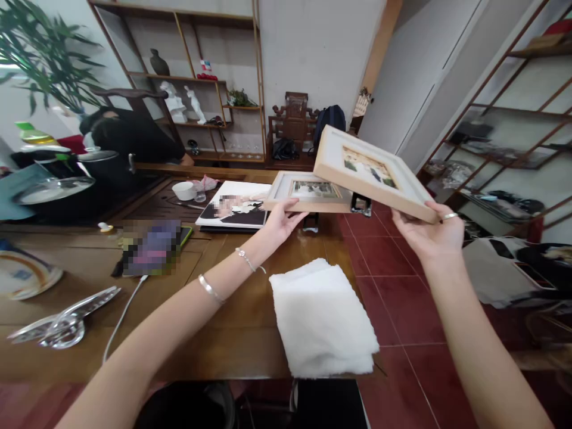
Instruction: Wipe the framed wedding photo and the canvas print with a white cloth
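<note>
White cloth (324,322) as ref. My left hand (281,223): fingers clamped on lower frame (313,189), held beyond cloth. My right hand (433,239): fingers clamped on upper frame (369,170), tilted, beyond and right of cloth. Frames overlap in view; can't tell contact.

Interior view, moderately bright, softly lit; wide-angle distortion.
The strongest light is seen at far left, behind the plant (44,56); the space under the table (241,342) is sunk in shadow. Glints are carried by the shiny metal tool (67,322); only faint shading is shown on the white cloth (324,325). The print in the upper picture frame (370,170) is softly rendered. The phone (154,247) is masked by pixelation. The right-hand rack (480,107) is slanted and blurred.
</note>
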`<action>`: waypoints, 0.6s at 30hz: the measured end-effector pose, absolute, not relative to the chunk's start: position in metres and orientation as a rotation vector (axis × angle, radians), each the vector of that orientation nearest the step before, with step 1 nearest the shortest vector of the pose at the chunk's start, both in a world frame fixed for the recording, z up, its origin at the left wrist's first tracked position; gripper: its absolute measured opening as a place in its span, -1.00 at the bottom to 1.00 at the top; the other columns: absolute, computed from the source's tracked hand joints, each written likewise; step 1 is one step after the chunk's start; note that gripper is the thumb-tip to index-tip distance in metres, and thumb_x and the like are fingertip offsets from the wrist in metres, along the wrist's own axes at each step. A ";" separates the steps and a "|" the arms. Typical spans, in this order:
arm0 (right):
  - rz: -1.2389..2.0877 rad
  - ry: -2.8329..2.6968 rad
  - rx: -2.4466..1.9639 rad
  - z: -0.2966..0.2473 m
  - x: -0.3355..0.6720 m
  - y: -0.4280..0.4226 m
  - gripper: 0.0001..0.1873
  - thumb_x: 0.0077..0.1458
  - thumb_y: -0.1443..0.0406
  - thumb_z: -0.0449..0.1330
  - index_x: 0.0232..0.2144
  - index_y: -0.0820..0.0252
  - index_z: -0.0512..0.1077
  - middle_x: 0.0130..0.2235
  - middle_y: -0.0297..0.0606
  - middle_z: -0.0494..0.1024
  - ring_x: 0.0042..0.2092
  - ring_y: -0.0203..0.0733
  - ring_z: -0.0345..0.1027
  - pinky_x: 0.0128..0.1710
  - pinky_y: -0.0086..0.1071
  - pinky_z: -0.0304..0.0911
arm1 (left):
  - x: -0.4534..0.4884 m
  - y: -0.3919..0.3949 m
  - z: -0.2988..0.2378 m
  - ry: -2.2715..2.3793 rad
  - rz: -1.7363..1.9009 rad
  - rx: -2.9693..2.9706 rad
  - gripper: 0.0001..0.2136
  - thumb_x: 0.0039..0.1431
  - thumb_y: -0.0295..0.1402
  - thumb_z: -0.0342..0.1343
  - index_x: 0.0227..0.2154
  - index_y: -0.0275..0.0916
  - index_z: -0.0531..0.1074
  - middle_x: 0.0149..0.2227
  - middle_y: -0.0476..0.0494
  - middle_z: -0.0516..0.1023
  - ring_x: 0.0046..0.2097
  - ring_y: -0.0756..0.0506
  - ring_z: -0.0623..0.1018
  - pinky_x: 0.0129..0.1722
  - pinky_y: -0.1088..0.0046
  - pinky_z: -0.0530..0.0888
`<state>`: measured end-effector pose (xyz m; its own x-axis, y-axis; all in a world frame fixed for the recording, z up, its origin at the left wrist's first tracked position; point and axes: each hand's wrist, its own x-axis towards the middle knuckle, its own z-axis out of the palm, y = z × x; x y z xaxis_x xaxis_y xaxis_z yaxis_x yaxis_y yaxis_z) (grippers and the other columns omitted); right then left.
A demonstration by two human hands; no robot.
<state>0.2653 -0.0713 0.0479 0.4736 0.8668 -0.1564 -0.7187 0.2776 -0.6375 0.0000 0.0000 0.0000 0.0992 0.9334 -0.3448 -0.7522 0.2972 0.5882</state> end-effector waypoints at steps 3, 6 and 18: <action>1.040 -0.220 -0.696 0.070 0.270 -0.086 -0.69 0.16 0.42 -0.11 -0.22 0.23 0.42 -0.13 0.00 0.56 -0.06 -0.06 0.51 -0.24 -0.21 0.50 | -0.019 -0.028 0.024 0.727 1.296 0.324 -0.82 0.15 -0.67 0.10 -0.31 -0.27 0.42 -0.23 -0.11 0.55 -0.12 -0.09 0.61 0.02 0.28 0.59; 1.030 -0.259 -0.664 0.083 0.272 -0.096 -0.71 0.13 0.41 -0.07 -0.20 0.23 0.41 -0.08 -0.02 0.54 0.00 0.01 0.48 -0.27 -0.21 0.53 | -0.051 -0.071 0.039 0.767 1.305 0.374 -0.78 0.11 -0.71 0.08 -0.31 -0.26 0.41 -0.31 -0.06 0.54 -0.26 -0.05 0.63 -0.08 0.29 0.64; 1.215 -0.328 -0.911 -0.009 0.235 -0.038 -0.60 -0.14 0.46 0.04 -0.17 0.15 0.31 -0.16 -0.15 0.52 -0.05 -0.02 0.46 -0.32 -0.15 0.56 | -0.181 -0.232 -0.017 1.376 1.231 0.126 -0.55 0.11 -0.78 -0.02 0.02 -0.31 0.40 -0.41 -0.09 0.62 -0.47 -0.13 0.65 -0.53 0.42 0.64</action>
<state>0.2350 -0.0382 -0.0087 0.3548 0.9037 -0.2397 -0.6605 0.0608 -0.7483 -0.1806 -0.2322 -0.0175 -0.2707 0.7039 -0.6567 -0.5745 0.4293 0.6969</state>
